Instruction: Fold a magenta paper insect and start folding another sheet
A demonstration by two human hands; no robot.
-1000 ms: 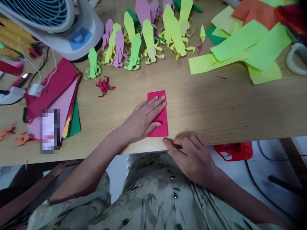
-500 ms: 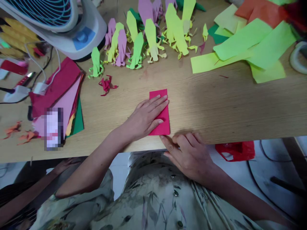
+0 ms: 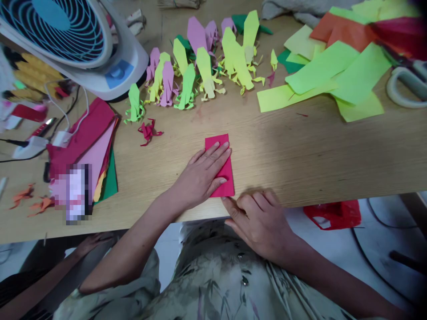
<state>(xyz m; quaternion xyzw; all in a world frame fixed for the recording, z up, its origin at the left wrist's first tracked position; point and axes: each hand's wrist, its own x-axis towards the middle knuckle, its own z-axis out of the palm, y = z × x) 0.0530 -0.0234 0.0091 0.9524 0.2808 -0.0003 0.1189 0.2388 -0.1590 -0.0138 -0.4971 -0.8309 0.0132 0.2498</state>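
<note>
A folded red paper rectangle [image 3: 224,175] lies near the front edge of the wooden table [image 3: 300,151]. My left hand [image 3: 202,175] lies flat on it with fingers stretched out, pressing it down. My right hand [image 3: 262,220] rests at the table's edge just below the paper's lower right corner, fingers curled, thumb tip touching that corner. Whether it pinches anything is unclear.
Several folded paper figures [image 3: 200,66] in green, yellow and pink stand at the back. A small red figure [image 3: 148,131] lies left of centre. Stacked coloured sheets [image 3: 90,146] sit left, a fan [image 3: 76,40] behind them, green strips [image 3: 323,75] and scissors [image 3: 405,80] at right. Another person's arm [image 3: 50,275] shows bottom left.
The view tilted slightly, showing more of the fan and scissors. My right hand slid a little left toward the paper's lower corner. My left hand stays flat on the paper.
</note>
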